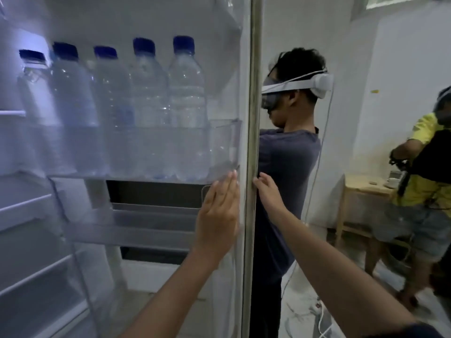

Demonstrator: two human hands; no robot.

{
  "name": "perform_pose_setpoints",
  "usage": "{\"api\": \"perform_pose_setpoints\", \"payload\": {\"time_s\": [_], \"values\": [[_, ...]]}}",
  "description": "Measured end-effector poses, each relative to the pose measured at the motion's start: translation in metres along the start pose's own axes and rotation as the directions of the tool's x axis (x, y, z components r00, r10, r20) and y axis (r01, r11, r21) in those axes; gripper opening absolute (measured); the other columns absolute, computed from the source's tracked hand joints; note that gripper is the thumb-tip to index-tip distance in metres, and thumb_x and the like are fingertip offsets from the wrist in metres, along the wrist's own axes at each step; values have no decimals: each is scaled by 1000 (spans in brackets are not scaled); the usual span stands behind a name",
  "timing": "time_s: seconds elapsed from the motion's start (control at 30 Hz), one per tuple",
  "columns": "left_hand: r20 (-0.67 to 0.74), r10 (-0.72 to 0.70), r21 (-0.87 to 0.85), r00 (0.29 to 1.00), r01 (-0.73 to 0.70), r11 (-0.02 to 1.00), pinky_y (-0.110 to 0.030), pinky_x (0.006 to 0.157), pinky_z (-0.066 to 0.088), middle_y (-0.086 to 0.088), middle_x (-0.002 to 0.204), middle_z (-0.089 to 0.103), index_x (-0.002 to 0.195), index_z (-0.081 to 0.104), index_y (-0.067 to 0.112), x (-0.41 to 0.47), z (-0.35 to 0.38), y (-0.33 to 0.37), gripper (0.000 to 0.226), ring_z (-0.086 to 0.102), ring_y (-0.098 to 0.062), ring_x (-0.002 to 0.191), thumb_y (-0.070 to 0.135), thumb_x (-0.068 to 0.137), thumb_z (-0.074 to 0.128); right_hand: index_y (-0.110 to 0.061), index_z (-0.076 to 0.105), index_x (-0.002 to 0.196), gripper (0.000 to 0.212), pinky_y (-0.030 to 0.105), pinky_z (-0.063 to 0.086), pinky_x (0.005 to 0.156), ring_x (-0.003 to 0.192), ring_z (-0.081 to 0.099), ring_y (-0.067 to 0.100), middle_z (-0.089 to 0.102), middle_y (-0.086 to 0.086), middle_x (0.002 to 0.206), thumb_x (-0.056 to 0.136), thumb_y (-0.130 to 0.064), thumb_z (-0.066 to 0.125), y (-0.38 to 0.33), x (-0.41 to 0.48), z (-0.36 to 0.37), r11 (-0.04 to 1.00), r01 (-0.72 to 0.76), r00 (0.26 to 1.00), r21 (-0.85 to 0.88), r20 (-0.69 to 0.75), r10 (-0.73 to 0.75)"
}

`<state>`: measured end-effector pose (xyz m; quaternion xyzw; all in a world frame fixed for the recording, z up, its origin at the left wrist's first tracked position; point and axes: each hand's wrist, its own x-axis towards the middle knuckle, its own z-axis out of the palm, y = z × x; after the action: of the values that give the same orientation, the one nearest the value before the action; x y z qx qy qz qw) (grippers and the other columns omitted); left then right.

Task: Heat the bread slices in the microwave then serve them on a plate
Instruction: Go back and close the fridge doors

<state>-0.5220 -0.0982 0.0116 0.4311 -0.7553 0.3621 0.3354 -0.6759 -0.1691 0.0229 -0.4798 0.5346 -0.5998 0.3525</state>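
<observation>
The open fridge door fills the left and middle of the head view, its inner side towards me. My left hand lies flat on the inside of the door, fingers straight and together, just under the bottle shelf. My right hand curls its fingers around the door's outer edge. No bread, microwave or plate is in sight.
Several water bottles with blue caps stand in the door shelf. Fridge shelves show at left. A person in a headset stands right behind the door. Another person in yellow is beside a wooden table.
</observation>
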Motion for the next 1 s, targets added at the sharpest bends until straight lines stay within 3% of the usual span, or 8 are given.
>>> {"api": "perform_pose_setpoints", "payload": {"time_s": [0.1,0.27,0.4,0.53,0.7,0.87,1.0], "values": [[40,-20,84,999,17,996,-36,117,0,-13,146,39,136,41,1,2,-4,0,58,31,-20,139,10,80,48,-13,49,130,44,35,44,99,113,55,20,58,3,124,97,-40,40,3,19,0,997,35,994,74,103,-42],[82,-37,229,996,17,973,-37,118,-11,-10,154,25,144,27,3,-2,-2,4,61,15,-19,144,20,86,36,-16,55,125,70,42,47,99,113,58,24,61,8,123,76,-66,53,17,31,-7,983,-19,981,180,195,-17],[63,-52,274,997,33,961,-38,117,-10,-8,155,19,145,27,5,-9,-6,6,67,10,-20,144,21,84,49,-19,54,126,47,31,44,95,112,56,17,61,0,122,89,-48,51,11,20,-11,977,-50,980,205,197,9],[31,-91,300,995,78,951,-39,118,-14,-5,157,12,148,20,8,-24,-18,-3,70,-6,-20,146,23,85,48,-20,52,119,28,23,40,82,96,54,7,58,-7,105,96,-34,45,7,-4,-14,978,-35,973,206,228,-13],[-27,-164,278,986,165,946,-43,116,-14,-4,159,5,149,17,13,-55,-43,-13,74,-14,-15,145,28,84,49,-22,55,113,23,30,38,103,113,54,12,59,-3,117,93,-32,54,-2,-43,-18,984,-33,954,175,301,-22],[-41,-203,203,978,207,957,-48,116,-2,1,157,-14,149,16,16,-93,-70,-43,74,-11,-15,145,32,85,50,-20,59,95,6,36,44,100,102,61,15,65,-1,99,90,-20,59,-17,-88,-13,980,-51,915,193,402,-32],[-43,-230,193,972,234,953,-47,117,-9,3,157,-13,148,21,16,-121,-94,-70,69,-11,-16,145,35,87,47,-22,60,90,9,38,47,96,95,62,13,64,-5,90,90,-14,58,-21,-130,4,976,-42,891,211,450,-59]]}}
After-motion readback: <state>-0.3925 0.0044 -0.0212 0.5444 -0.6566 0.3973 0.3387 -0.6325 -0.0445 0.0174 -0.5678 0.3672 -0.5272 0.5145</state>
